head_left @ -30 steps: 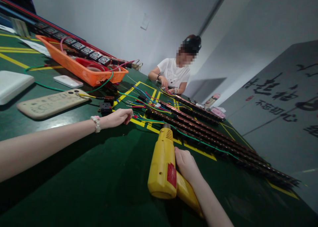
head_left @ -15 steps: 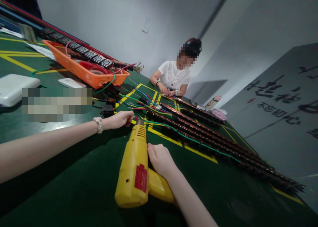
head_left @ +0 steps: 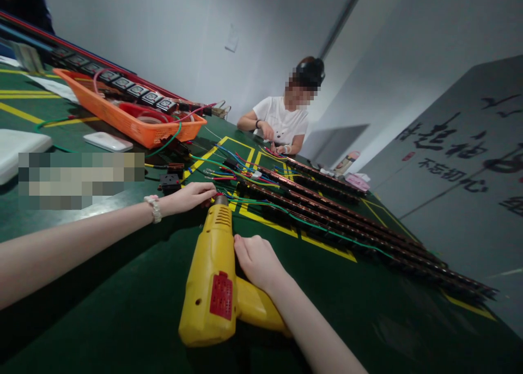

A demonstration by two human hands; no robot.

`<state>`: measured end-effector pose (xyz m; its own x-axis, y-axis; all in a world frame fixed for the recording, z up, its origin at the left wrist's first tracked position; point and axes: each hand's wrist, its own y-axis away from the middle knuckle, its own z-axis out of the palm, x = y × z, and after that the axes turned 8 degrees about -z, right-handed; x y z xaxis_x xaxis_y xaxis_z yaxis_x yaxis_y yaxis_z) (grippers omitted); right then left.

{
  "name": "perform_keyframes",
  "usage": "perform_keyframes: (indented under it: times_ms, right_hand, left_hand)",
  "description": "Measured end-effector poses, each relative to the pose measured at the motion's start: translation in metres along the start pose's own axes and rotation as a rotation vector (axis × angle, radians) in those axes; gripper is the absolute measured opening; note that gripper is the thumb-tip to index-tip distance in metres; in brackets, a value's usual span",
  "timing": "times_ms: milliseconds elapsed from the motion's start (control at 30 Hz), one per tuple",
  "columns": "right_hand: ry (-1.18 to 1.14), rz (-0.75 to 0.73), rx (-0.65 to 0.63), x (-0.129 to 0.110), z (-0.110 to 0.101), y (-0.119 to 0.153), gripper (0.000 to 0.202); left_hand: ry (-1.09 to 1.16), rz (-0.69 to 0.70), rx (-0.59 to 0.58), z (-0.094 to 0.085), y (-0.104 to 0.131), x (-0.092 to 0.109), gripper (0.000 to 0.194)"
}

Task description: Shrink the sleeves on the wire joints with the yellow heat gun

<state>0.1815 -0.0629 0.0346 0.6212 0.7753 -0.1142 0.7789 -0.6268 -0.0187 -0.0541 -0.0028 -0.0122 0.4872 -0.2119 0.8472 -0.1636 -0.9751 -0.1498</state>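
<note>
Heat gun [head_left: 210,270] has moved left since the earlier frames; its nozzle, first over the wires [head_left: 261,201] to the right of the left hand [head_left: 190,197], is now close by that hand's fingertips. Left hand: fingers narrow, pinched on the ends of the wires, a little red showing there; exact grip partly hidden by the nozzle. Right hand [head_left: 259,259]: fingers wrapped around the handle of the yellow gun, which points away from the wearer above the green table [head_left: 114,287]. The wires run right from the left hand, a green one lying along the long dark rails [head_left: 347,227]. Black block [head_left: 169,182] sits just beyond the left wrist, near a bracelet [head_left: 154,207]. Farther left: orange basket [head_left: 134,124] containing red material, with a small white object [head_left: 108,142] in front of it. Across the table, a person in a white shirt [head_left: 281,118] handles other wires.
</note>
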Motion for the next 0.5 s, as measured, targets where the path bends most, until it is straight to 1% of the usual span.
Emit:
perform_keyframes:
  times_ms: [100, 200, 367, 500]
  right_hand:
    - [-0.019, -0.001, 0.021, 0.002, 0.0, 0.004, 0.05]
    - [-0.062, 0.044, 0.012, 0.01, 0.0, 0.01, 0.049]
    - [-0.092, 0.187, 0.054, 0.03, -0.004, 0.027, 0.048]
    - [-0.141, 0.309, 0.049, 0.05, -0.007, 0.043, 0.051]
  left_hand:
    - [-0.032, -0.009, 0.002, 0.0, -0.002, -0.004, 0.035]
    - [-0.043, -0.001, 0.0, 0.0, -0.003, -0.006, 0.036]
    - [-0.051, 0.003, 0.009, -0.001, -0.003, -0.007, 0.036]
    - [-0.047, -0.003, 0.005, 0.0, -0.004, -0.007, 0.035]
